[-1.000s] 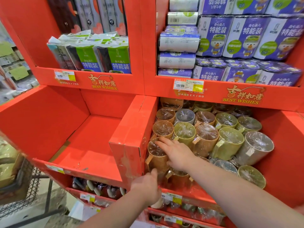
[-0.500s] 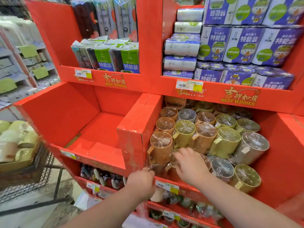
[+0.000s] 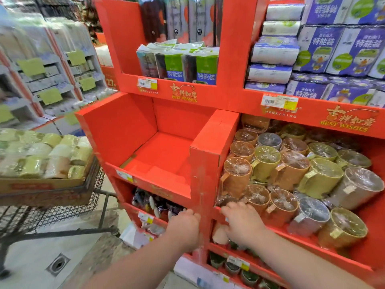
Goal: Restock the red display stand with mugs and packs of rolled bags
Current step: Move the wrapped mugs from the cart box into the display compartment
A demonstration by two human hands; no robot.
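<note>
At far left, a wire trolley (image 3: 93,180) carries a cardboard box (image 3: 41,185) of boxed mugs (image 3: 48,155). It was barely in view 1 second ago, since the head has swung that way. Next comes the red display stand (image 3: 116,130). Its left bay (image 3: 160,157) is bare, and packs of rolled bags (image 3: 177,65) fill the shelf above it. Below the bay, the left hand (image 3: 184,230) is still against the stand's front post with its fingers bent. I cannot tell whether it grips anything. Just to the right, the right hand (image 3: 243,223) has drawn back from the top of the shelved mugs (image 3: 291,174). It now lies palm down on that bay's front lip, fingers loosely spread, with no mug in it. The mugs there lie tilted in a crowded pile, apparently settled. My judgement is that the right bay is done, and the 2 hands will go next to the trolley for stock for the bare bay.
</note>
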